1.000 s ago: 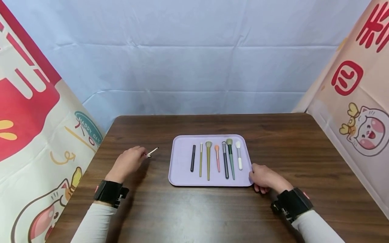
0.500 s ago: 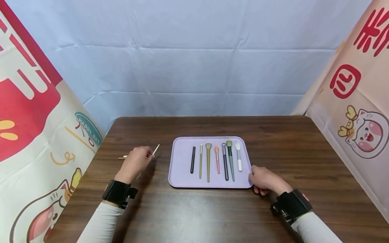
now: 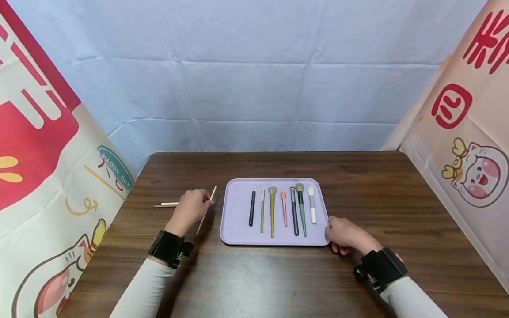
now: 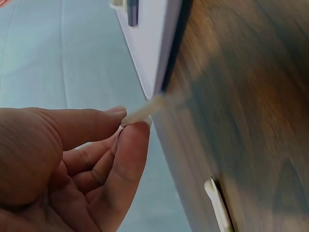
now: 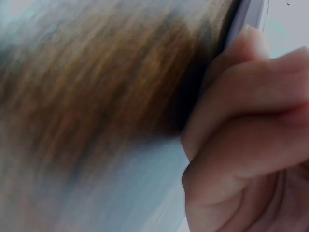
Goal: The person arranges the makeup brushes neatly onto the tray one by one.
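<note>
My left hand (image 3: 191, 206) is left of the lilac tray (image 3: 238, 238), pinching a slim, pale makeup brush (image 3: 202, 223) between thumb and fingertip. In the left wrist view this brush (image 4: 145, 112) is blurred and points toward the tray's side. My right hand (image 3: 345, 234) grips the tray's right edge near its front corner, thumb at the rim and fingers curled below. Makeup brushes lie side by side on the tray, among them a black one (image 3: 252, 209), a pink one (image 3: 284, 210), a green one (image 3: 302, 212) and a white one (image 3: 312, 207).
Another thin brush (image 3: 169, 204), pale at one end, lies on the brown wooden table (image 3: 254, 278) behind my left hand. A light blue cloth (image 3: 254, 88) hangs beyond the far edge, and printed cloths (image 3: 51, 221) flank both sides.
My left hand has moved right toward the tray, and the pinched brush has turned to stand more lengthwise. The brush on the table has come into view behind it. The right hand stays put.
</note>
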Demonstrator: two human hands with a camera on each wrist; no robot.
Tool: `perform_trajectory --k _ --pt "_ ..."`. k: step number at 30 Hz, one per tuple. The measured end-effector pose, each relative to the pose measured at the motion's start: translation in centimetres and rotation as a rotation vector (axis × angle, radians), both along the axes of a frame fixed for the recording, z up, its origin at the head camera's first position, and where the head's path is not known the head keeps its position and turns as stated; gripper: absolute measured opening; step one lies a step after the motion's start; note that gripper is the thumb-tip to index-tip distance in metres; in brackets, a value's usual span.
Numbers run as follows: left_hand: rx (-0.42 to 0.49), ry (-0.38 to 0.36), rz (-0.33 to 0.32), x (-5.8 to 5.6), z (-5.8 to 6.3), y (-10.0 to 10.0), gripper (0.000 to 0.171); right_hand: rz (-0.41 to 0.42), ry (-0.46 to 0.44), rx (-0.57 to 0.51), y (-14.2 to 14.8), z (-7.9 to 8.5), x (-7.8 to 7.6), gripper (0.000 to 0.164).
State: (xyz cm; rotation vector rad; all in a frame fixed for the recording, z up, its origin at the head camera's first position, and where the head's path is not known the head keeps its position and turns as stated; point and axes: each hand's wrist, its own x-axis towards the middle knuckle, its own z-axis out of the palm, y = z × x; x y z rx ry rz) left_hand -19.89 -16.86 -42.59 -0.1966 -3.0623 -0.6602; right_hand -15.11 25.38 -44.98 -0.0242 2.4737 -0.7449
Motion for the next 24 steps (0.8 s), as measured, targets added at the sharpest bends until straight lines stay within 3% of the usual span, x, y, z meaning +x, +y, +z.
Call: perform_trajectory --k 11,24 --pt "-0.029 -0.012 0.028 -0.9 0.0 2.3 0.012 -0.005 0.003 -0.007 -0.1 0.0 0.1 0.011" --pt "-0.026 -0.078 0.052 -2.1 -0.1 5.2 0.017 0.007 0.010 -0.006 0.0 -0.1 0.0 0.012"
